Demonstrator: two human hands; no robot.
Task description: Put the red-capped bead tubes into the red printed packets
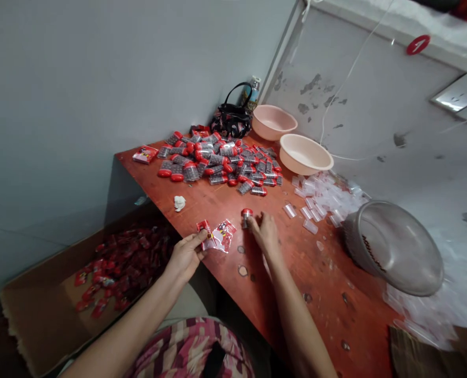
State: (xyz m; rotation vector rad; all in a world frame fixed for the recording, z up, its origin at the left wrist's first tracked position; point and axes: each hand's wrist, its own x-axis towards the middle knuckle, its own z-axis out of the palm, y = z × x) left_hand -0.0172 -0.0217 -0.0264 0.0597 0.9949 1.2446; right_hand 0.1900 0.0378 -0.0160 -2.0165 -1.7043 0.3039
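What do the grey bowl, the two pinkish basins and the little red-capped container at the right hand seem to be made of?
Grey bowl: perhaps metal, with a dull sheen inside, though plastic is possible.
Pinkish basins: likely plastic, smooth, evenly coloured with rounded rims.
Small container: probably clear, glossy plastic, since dark contents show through; its red cap looks like opaque plastic.

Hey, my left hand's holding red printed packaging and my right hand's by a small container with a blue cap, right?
Not quite: the cap is red, not blue, as the head view shows. Your left hand does hold red printed packaging, and your right hand is by the small container.
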